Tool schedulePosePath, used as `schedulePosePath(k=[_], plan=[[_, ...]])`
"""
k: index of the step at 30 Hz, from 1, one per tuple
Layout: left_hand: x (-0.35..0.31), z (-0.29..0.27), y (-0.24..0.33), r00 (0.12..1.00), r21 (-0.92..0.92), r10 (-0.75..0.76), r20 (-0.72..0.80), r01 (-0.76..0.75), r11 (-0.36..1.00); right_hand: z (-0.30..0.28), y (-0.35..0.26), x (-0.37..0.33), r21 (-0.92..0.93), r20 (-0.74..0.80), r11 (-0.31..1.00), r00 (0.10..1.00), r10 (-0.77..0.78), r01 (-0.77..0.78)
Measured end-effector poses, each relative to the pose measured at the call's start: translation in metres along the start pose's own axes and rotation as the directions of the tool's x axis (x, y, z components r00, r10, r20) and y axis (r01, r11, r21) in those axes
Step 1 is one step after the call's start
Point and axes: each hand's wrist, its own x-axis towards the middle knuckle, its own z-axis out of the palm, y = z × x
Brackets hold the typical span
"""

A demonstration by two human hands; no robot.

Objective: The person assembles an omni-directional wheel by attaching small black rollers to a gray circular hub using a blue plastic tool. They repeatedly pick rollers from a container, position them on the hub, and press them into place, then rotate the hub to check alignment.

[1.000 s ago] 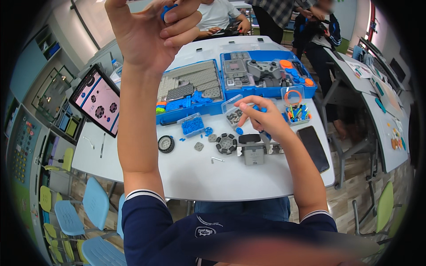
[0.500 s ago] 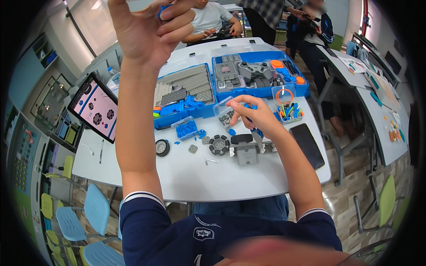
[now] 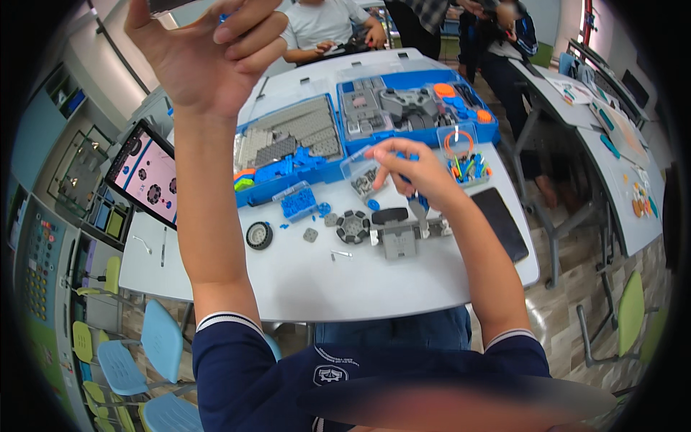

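Note:
My left hand is raised high at the upper left, its fingers curled. A bit of blue shows between them, and a dark flat edge beside the thumb is cut off by the picture's top; I cannot make out what it is. My right hand is closed round a blue-handled tool with a grey blade, which points down over a grey wheeled assembly on the table. Left of that assembly lie a grey roller wheel, small grey plates and a black-tyred wheel.
Blue cases of building parts stand behind, with a game controller in one. A tablet leans at left. A phone lies at right, near a box of coloured pins. Other people are across the table.
My left hand has shifted left and up, and a dark edge now shows beside its thumb. The view has moved slightly; my right hand and the tool stay over the assembly.

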Motion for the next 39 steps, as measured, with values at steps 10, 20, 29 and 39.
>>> schedulePosePath(k=[10, 20, 29, 39], plan=[[-0.072, -0.006, -0.139, 0.885, 0.059, 0.062, -0.461, -0.039, 0.997, -0.089, -0.036, -0.017, 0.119, -0.122, 0.966, 0.969, -0.216, 0.231], [-0.095, 0.011, -0.252, 0.627, 0.463, 0.157, -0.763, 0.362, 0.809, -0.045, -0.021, -0.016, -0.328, -0.025, 0.944, 0.999, -0.027, 0.017], [-0.068, 0.039, -0.246, 0.659, 0.652, 0.117, -0.743, 0.671, 0.353, -0.062, -0.002, 0.005, -0.192, -0.261, 0.981, 0.963, -0.062, 0.012], [-0.101, 0.046, -0.228, 0.568, 0.562, 0.003, -0.823, 0.813, 0.152, -0.111, -0.001, -0.007, -0.401, -0.174, 0.848, 0.937, 0.302, -0.347]])
